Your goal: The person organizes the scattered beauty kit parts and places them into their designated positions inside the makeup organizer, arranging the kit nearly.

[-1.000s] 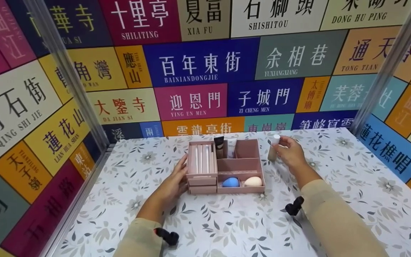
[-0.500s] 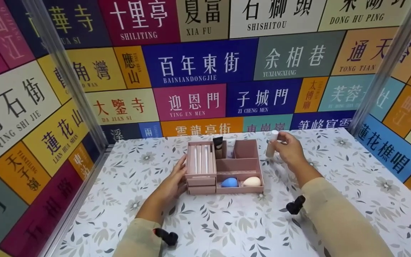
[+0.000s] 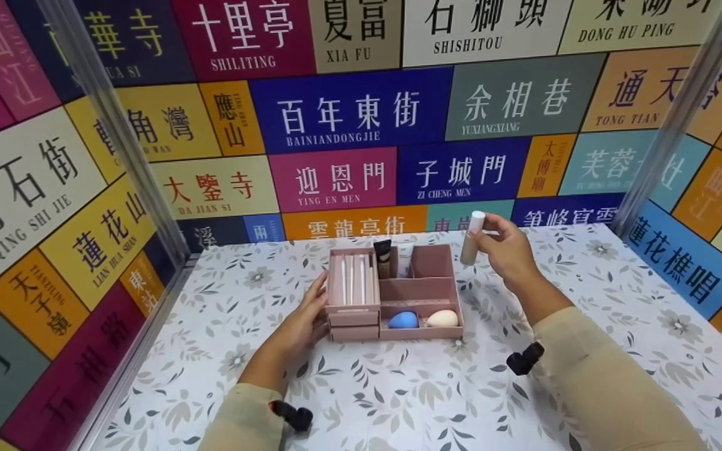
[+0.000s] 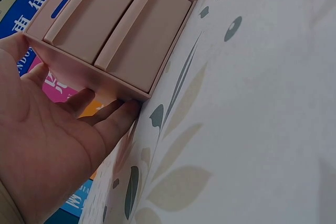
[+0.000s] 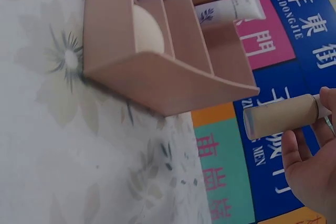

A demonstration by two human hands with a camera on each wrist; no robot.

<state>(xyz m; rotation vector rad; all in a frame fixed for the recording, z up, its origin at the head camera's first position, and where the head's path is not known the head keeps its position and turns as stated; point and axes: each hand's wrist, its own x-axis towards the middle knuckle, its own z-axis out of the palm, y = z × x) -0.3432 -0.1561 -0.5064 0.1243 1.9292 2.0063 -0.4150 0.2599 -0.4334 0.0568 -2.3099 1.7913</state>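
Observation:
My right hand (image 3: 508,250) pinches a foundation bottle (image 3: 469,249) near its white cap. In the right wrist view the clear bottle (image 5: 281,116) shows beige liquid and hangs in the air beyond the organizer's right end. The pink makeup organizer (image 3: 420,334) stands on the table. Against its left side rest the extended fingers of my left hand (image 3: 298,322); the left wrist view shows two drawer fronts (image 4: 144,38) beside that hand. A black-capped tube (image 3: 383,260) and a white tube (image 3: 405,260) stand in a back compartment. Blue (image 3: 403,320) and cream (image 3: 443,319) makeup sponges lie in front ones.
Several slim white sticks (image 3: 353,279) lie on the organizer's left top section. A leaf-patterned white cloth (image 3: 398,394) covers the table. Sign-printed panels (image 3: 348,109) rise behind and at both sides, with clear posts (image 3: 668,119) at the corners.
The right hand has raised the foundation bottle off the table and brought it slightly left, its cap leaning right. My left hand and the organizer have stayed in place.

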